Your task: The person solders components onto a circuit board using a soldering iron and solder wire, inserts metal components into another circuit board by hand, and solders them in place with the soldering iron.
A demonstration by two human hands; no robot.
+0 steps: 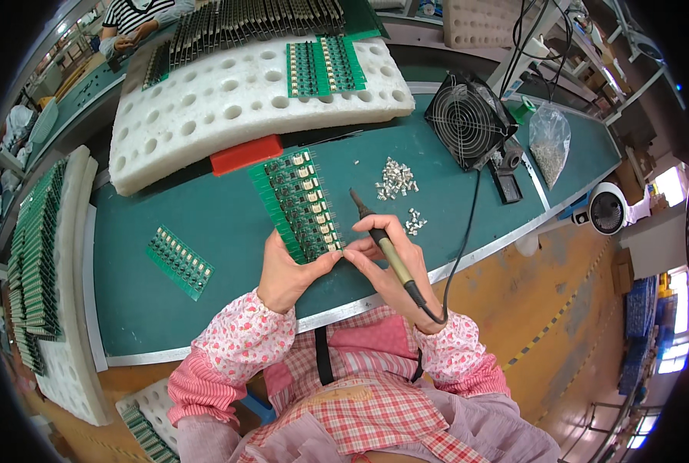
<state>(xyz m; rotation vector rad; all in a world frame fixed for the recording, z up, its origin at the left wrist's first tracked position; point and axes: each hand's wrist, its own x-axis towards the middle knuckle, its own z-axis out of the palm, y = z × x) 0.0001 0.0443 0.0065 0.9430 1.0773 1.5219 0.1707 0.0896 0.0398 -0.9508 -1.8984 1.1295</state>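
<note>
My left hand grips the lower end of a green circuit board panel, tilted up over the bench. A row of small white parts runs along the panel's right side. In my right hand is a soldering iron, its dark tip pointing up and left, apart from the panel. The right thumb and a fingertip meet at the panel's lower right corner, close to my left thumb; whether they pinch a small part there is hidden. Loose small white connectors lie in a pile beyond the iron, with a smaller heap nearer.
A smaller green board lies on the left of the green bench. Behind are a red tray, a white foam block bearing boards, a black fan and a plastic bag. The iron's cord hangs right. A co-worker's hands show far left.
</note>
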